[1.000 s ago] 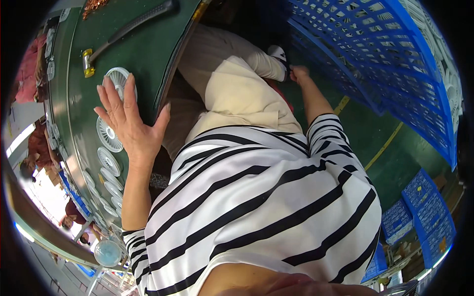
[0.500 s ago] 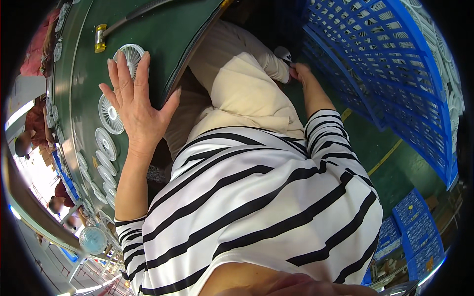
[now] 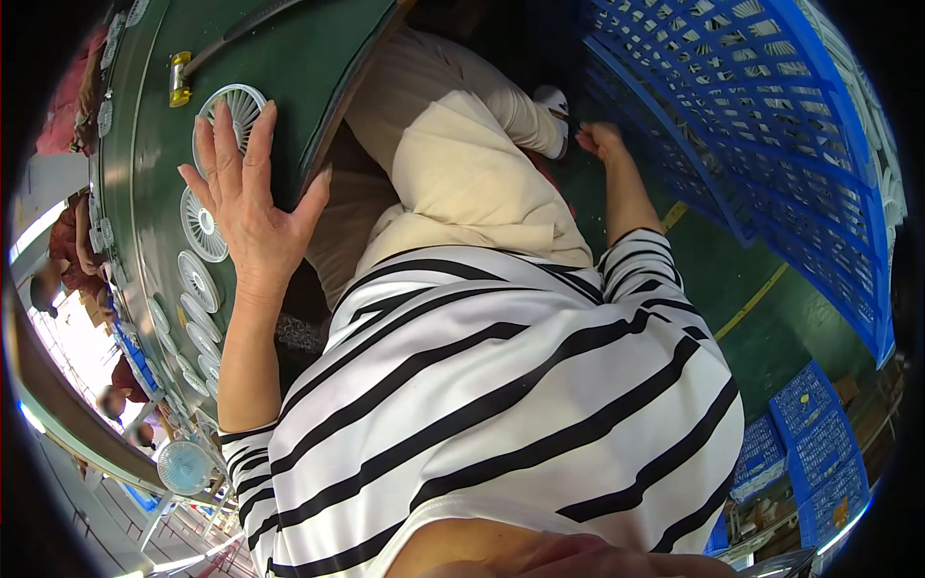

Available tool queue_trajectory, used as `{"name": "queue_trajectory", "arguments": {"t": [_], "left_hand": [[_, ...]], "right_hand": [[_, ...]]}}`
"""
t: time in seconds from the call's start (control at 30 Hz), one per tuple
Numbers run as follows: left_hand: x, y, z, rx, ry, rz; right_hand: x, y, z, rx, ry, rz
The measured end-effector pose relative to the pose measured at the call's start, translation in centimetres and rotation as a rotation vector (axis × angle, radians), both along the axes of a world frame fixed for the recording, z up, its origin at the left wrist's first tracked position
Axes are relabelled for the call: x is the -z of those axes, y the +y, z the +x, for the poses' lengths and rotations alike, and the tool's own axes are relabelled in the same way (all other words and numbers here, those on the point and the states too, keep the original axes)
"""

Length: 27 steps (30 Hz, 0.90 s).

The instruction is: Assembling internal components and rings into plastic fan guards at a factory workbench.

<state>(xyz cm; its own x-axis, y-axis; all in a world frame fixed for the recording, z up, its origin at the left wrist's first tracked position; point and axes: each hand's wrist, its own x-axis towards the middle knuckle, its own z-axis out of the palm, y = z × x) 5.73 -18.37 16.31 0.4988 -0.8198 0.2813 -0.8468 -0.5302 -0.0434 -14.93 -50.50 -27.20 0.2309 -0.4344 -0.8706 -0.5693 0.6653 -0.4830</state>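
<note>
My left hand (image 3: 252, 217) lies with its fingers spread at the edge of the green tabletop (image 3: 289, 58). Its fingertips overlap a white spoked disc (image 3: 241, 96), and another white spoked disc (image 3: 200, 223) sits by the back of the hand. Low down near the floor, my right hand (image 3: 601, 141) is beside a white shoe (image 3: 552, 104), with a small gap between them. Its fingers are curled in; whether anything small is held there cannot be made out. A mallet (image 3: 180, 82) with a yellow head and dark handle rests on the tabletop beyond the left hand.
More white discs (image 3: 198, 281) line the table toward me. Large blue perforated crates (image 3: 761, 116), with white parts showing through, stand at the right. Blue crates (image 3: 819, 453) sit farther back. A standing fan (image 3: 183, 467) and other people (image 3: 72, 241) are at the far left.
My right hand has shifted slightly right, away from the shoe. The left hand stays spread on the table edge, while the table and discs appear slightly farther left in the view.
</note>
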Motion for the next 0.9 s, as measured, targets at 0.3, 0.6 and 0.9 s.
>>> {"name": "queue_trajectory", "arguments": {"t": [0.3, 0.6, 0.9], "left_hand": [[-0.1, 0.2, 0.0, -0.007, -0.001, 0.009], [0.0, 0.1, -0.1, 0.012, -0.017, -0.006], [0.0, 0.2, 0.0, 0.013, -0.012, -0.008]], "right_hand": [[4.2, 2.4, 0.9, -0.025, 0.140, 0.053], [6.3, 3.0, 2.2, -0.079, 0.029, 0.105], [5.4, 3.6, 2.4, 0.087, -0.034, 0.242]]}}
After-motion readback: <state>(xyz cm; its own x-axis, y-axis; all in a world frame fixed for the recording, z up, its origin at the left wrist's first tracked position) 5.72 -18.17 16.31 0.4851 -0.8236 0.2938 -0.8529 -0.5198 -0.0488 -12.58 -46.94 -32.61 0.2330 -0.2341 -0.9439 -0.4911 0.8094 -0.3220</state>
